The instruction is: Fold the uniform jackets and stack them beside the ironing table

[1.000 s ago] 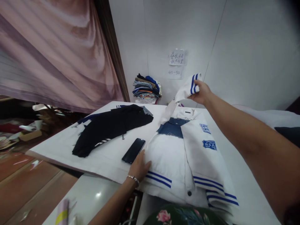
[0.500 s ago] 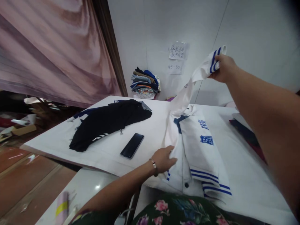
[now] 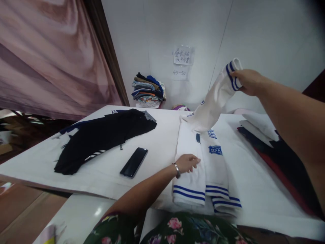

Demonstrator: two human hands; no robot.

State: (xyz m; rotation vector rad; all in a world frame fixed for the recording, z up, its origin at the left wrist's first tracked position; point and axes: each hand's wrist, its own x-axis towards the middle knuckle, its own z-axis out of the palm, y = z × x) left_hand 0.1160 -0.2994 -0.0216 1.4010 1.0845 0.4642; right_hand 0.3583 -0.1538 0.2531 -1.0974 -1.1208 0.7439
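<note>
So, the white cloth jacket with blue-striped edges (image 3: 190, 181) is lying partly folded on the flat white table (image 3: 159, 142), kinda soft and creased. The right hand (image 3: 247, 82) has its tube-shaped striped cuff (image 3: 232, 75) pinched up in the air, with the sleeve (image 3: 212, 106) sloping down loosely. The left hand (image 3: 187, 163) is on the folded panel, half curled; can't tell if it's gripping fabric. A glossy black rectangular phone (image 3: 134, 162) and a crumpled matte-black garment (image 3: 106, 135) lie left of the jacket.
</note>
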